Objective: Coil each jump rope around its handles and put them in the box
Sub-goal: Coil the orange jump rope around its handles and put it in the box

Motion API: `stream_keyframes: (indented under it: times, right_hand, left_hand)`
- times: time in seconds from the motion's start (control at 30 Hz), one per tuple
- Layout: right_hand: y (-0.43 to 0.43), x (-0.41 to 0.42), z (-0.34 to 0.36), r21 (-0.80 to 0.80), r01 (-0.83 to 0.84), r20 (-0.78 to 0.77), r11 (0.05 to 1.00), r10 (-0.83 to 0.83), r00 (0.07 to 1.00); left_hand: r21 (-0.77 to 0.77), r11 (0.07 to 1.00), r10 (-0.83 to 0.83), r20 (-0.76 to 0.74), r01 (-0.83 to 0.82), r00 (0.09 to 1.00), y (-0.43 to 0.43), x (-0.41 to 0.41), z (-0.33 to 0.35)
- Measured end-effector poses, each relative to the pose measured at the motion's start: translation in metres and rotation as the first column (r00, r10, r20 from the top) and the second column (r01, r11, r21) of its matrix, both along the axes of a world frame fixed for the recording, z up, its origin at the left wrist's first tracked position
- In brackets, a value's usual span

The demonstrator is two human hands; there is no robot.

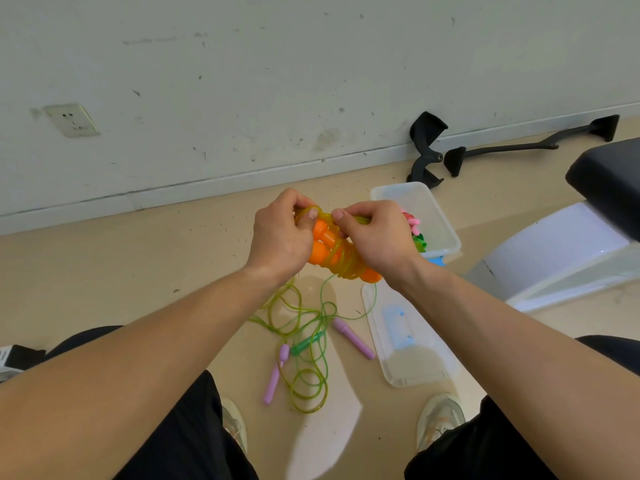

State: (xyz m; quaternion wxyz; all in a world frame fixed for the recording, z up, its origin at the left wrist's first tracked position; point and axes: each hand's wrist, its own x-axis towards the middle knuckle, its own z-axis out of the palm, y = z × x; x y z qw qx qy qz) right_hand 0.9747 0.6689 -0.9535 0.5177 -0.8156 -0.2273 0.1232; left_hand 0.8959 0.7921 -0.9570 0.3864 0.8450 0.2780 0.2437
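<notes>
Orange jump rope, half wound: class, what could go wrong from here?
1. The cord trails from the coil into a tangle on the floor with the purple handles and a green handle; pulling may drag or knot them.
2. The left hand and right hand pinch only the cord's top loops; turns lower on the orange handles might slip off.
</notes>
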Motion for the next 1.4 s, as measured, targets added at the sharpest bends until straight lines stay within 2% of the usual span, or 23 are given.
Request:
stream_keyframes:
  times: [0.27,0.4,0.57,0.8,0.87,0.97,1.03,1.17,1.4]
  right_hand:
    - [0.001,0.004,-0.006,-0.042,0.025,0.008,0.999,-0.025,1.0]
    - [-0.001,0.005,-0.012,-0.012,-0.001,-0.04,1.0,0.0,0.999]
    - [-0.004,0.003,-0.013,0.118,0.015,-0.117,0.993,-0.001,0.993]
    - [-0.003,0.0,-0.019,0.114,0.016,-0.131,0.993,-0.001,0.991]
    - [-0.001,-0.002,-0.023,0.074,0.008,-0.118,0.997,0.001,0.993]
    - [0.002,-0.003,-0.028,0.011,-0.01,-0.103,1.0,0.011,0.995]
    - [0.005,-0.002,-0.03,-0.041,-0.013,-0.087,0.999,0.009,0.996]
    - [0.009,-0.001,-0.028,-0.159,-0.03,-0.004,0.987,0.03,1.0]
    - [0.006,0.006,-0.027,-0.093,-0.087,-0.134,0.992,0.074,0.988]
  left_hand:
    - [-0.245,0.963,-0.131,-0.054,0.114,0.99,0.011,0.0,-0.004]
    - [-0.266,0.951,-0.181,-0.065,0.158,0.981,0.006,-0.002,-0.007]
    - [-0.282,0.942,-0.208,-0.061,0.183,0.976,0.011,0.0,-0.002]
    - [-0.398,0.912,-0.211,-0.236,0.104,0.949,0.02,0.001,0.001]
    - [-0.357,0.927,-0.22,-0.285,0.11,0.933,0.022,-0.001,0.001]
    - [-0.109,0.979,-0.202,-0.382,0.173,0.902,0.02,-0.001,0.001]
    - [-0.001,0.987,-0.148,-0.389,0.16,0.909,0.018,-0.001,-0.003]
    - [0.023,0.994,-0.092,-0.344,0.107,0.934,0.013,-0.001,-0.014]
    - [0.024,0.996,-0.075,-0.255,0.084,0.964,0.009,-0.004,-0.02]
